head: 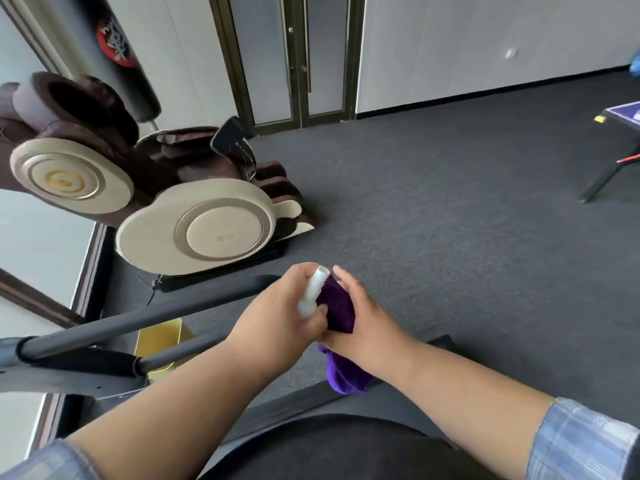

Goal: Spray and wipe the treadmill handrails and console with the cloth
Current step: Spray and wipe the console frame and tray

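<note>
My left hand is wrapped around a small white spray bottle, fingers curled about its body with the thumb lying across the lower part and the nozzle end poking out above my knuckles. My right hand clutches a purple cloth bunched in the palm, and a loose tail of it hangs down below my wrist. The two hands are pressed together near the middle of the scene, bottle touching cloth; the nozzle seems to point at the cloth, though my fingers hide the tip too much to be sure.

The grey padded treadmill handrail runs from the near left toward my left hand, and a second rail lies just nearer, passing behind my left forearm. A gold box sits on the floor between them. Farther left stands a brown and cream massage chair, with a black punching bag hanging beyond it. Grey carpet stretches to the far double doors, and a blue table stands at the far right.
</note>
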Motion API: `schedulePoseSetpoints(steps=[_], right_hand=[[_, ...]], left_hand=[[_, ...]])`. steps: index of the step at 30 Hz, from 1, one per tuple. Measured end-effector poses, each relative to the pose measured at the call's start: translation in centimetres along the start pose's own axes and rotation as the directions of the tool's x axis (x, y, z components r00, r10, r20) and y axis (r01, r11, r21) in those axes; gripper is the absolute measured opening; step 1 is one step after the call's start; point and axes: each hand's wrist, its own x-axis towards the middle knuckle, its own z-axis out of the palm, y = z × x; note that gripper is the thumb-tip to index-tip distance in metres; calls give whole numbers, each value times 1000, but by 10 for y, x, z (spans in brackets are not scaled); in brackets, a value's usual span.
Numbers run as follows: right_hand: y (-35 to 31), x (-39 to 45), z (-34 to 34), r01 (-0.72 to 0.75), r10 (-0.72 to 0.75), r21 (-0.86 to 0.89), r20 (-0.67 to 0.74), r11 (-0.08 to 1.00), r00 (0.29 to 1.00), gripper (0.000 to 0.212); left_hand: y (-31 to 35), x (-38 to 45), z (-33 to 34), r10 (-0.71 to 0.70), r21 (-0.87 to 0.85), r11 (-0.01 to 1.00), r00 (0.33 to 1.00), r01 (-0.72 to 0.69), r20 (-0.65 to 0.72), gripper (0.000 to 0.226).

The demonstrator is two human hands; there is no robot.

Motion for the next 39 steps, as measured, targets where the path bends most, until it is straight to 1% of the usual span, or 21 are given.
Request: schedulePoseSetpoints(steps=[2, 5, 8, 10, 12, 17, 20, 22, 26, 28, 30, 33, 36, 37, 39], right_hand=[[1, 7, -14, -18, 18, -10, -51, 1000, 999, 107], [3, 23, -37, -41, 35, -45, -133, 998, 991, 107], [10, 44, -52, -20, -1, -93, -224, 995, 975, 103], [18, 60, -61, -6, -27, -125, -254, 992, 967, 100], [26, 75, -72, 2, -41, -145, -263, 989, 964, 99], [49, 116, -113, 93, -145, -222, -231, 971, 962, 92], [72, 147, -145, 123, -174, -238, -205, 963, 963, 85], [93, 167, -173, 124, -175, -257, -185, 958, 967, 81], [139, 208, -238, 128, -176, -305, -137, 944, 975, 77], [154, 231, -267, 134, -175, -315, -106, 940, 979, 75], [161, 255, -289, 144, -178, -329, -76, 933, 981, 73], [158, 294, -310, 173, -201, -357, -44, 918, 978, 71], [152, 344, -323, 203, -226, -399, -10, 894, 974, 70], [148, 360, -327, 210, -232, -401, -7, 891, 973, 71], [143, 393, -332, 218, -239, -375, -10, 901, 971, 72]], left_hand=[[3, 20, 4, 29, -9, 1000, 999, -29, 17, 54], [1, 52, 10, 58, -50, 997, 998, -57, 34, 48], [-1, 85, 16, 113, -81, 991, 992, -109, 55, 43], [-6, 107, 22, 143, -87, 987, 988, -138, 55, 46], [-6, 124, 28, 142, -76, 988, 988, -138, 54, 53], [-5, 172, 50, 130, -95, 987, 991, -127, 22, 49], [-1, 212, 75, 134, -56, 989, 991, -134, -4, 58], [3, 238, 96, 92, -60, 994, 995, -94, -44, 57], [9, 286, 135, -2, -134, 990, 971, -31, -240, 54], [13, 311, 149, -38, -147, 989, 961, -2, -274, 59], [16, 336, 162, -92, -166, 985, 958, 48, -272, 60], [15, 371, 173, -163, -169, 979, 945, 118, -285, 49], [1, 417, 178, -229, -175, 967, 937, 187, -263, 41], [-5, 433, 177, -242, -187, 962, 934, 198, -261, 37], [-17, 465, 175, -222, -186, 967, 932, 173, -287, 29]])
